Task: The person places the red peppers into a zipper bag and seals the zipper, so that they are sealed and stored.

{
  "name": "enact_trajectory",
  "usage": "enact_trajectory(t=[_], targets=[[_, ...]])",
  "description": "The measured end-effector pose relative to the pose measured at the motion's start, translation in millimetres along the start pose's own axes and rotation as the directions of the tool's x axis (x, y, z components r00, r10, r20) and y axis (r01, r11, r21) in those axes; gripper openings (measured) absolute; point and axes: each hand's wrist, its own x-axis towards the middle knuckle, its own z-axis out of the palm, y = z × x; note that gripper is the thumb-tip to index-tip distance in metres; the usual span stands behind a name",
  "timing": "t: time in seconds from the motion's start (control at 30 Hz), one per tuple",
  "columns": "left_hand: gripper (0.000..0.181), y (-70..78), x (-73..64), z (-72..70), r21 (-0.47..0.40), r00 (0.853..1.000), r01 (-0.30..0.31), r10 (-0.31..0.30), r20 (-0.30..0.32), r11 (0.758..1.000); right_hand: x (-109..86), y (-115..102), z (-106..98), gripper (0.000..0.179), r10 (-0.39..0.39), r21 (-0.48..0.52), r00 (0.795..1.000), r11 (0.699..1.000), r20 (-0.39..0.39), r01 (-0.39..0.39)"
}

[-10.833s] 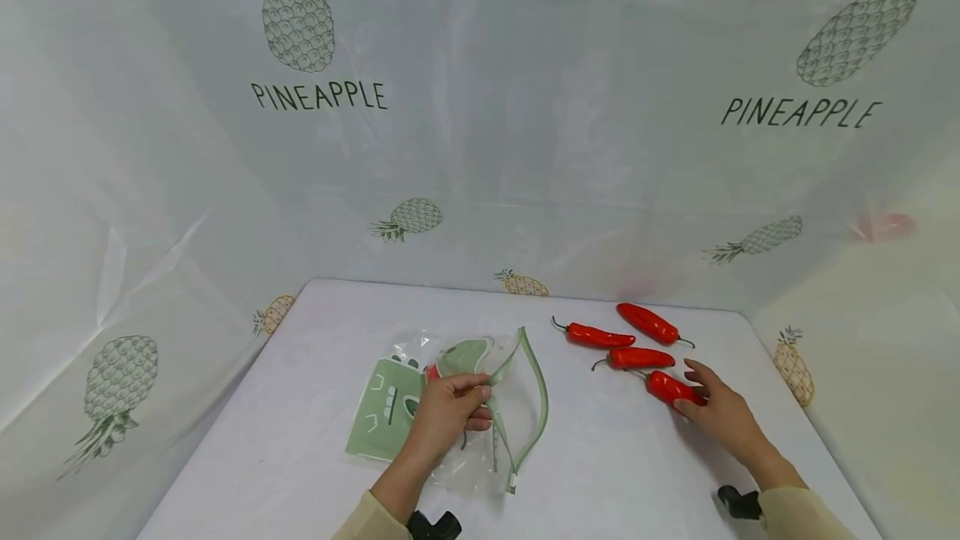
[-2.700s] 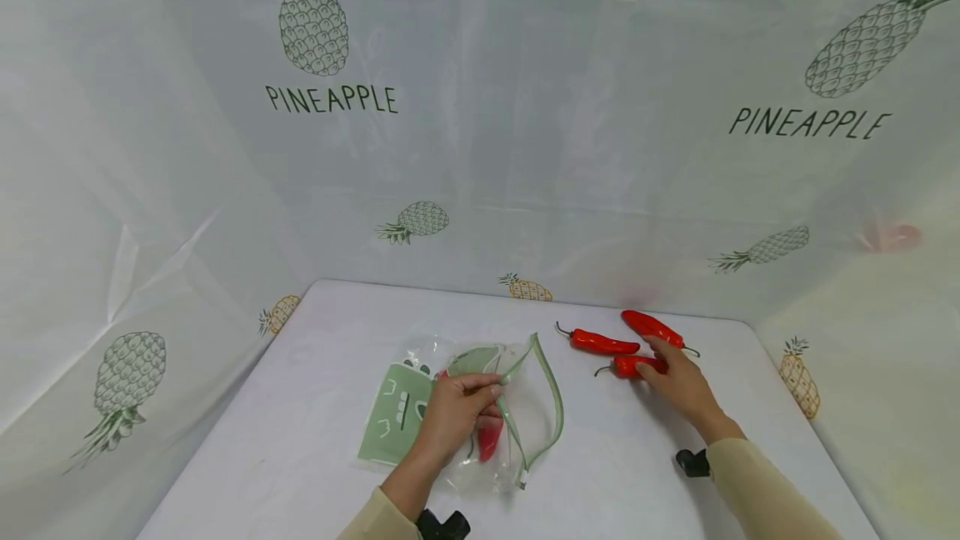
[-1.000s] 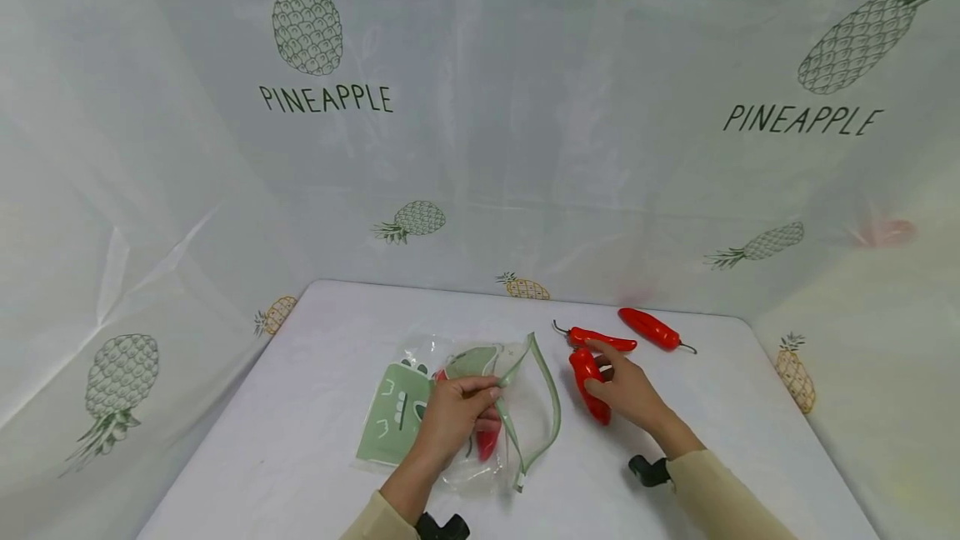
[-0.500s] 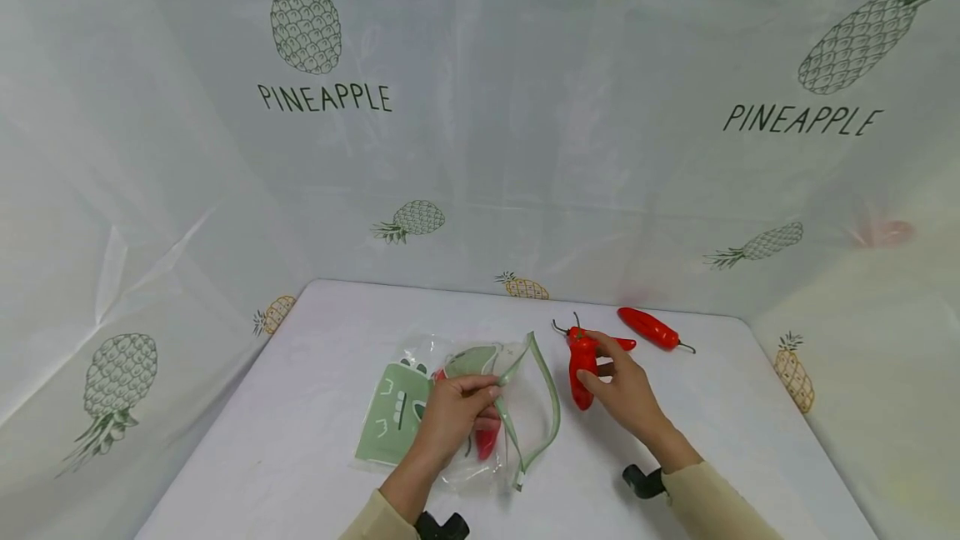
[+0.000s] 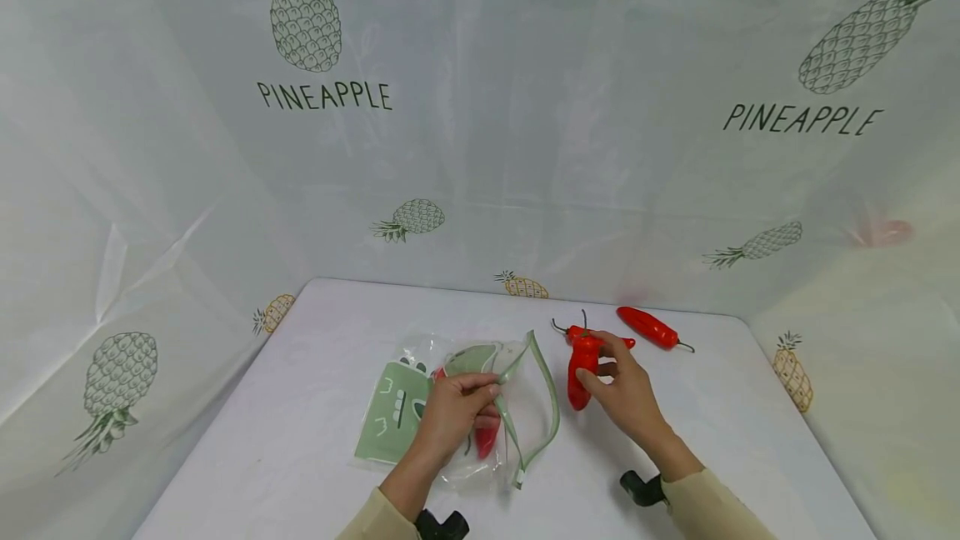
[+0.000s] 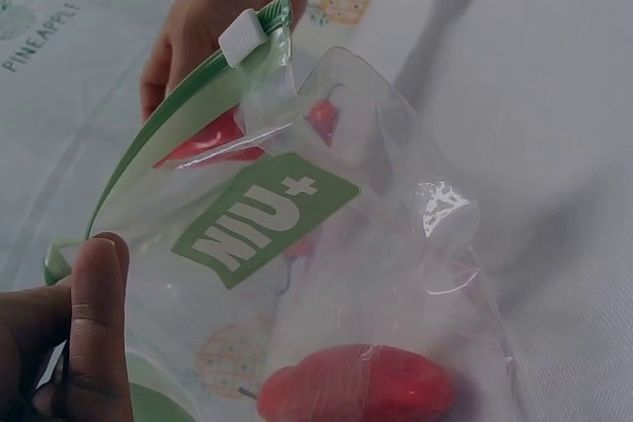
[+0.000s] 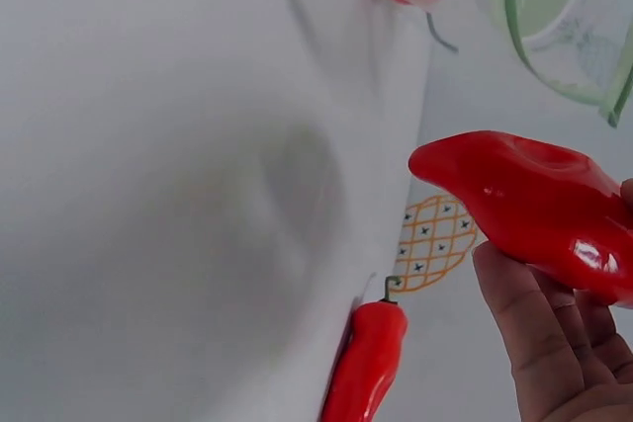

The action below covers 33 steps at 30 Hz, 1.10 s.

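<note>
My left hand (image 5: 453, 407) pinches the green rim of a clear zip bag (image 5: 553, 407), whose mouth gapes to the right. Inside lies a red chili pepper (image 6: 356, 382), seen through the plastic in the left wrist view. A white slider (image 6: 242, 37) sits at one end of the zip. Just right of the mouth, my right hand (image 5: 626, 386) grips another red chili pepper (image 7: 534, 205) between thumb and fingers, stem up and tip down in the head view. It partly covers a chili pepper (image 5: 627, 343) lying behind it.
One more red chili pepper (image 5: 648, 326) lies near the back right of the white table (image 5: 285, 407). Pale sheeting (image 5: 480, 148) printed with pineapples rises behind and along both sides. The bag's printed green part (image 5: 390, 415) spreads left of my left hand.
A pepper the right hand touched earlier has left the table; red shows in the bag. The right hand then lifted another, carried it left and turned it stem up. The left hand keeps its pinch.
</note>
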Motion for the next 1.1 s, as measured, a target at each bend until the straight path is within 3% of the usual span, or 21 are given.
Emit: enact_trajectory(t=[0.47, 1.1], targets=[[0.025, 0.3, 1.0, 0.2, -0.01, 1.0, 0.004, -0.004, 0.006, 1.0, -7.4, -18, 0, 0.07, 0.027, 0.07, 0.999, 0.997, -0.035, -0.025], [0.027, -1.3, 0.6, 0.8, -0.027, 1.0, 0.002, -0.002, 0.007, 1.0, -14.6, -32, 1, 0.069, -0.021, 0.106, 0.994, 0.994, -0.105, 0.032]])
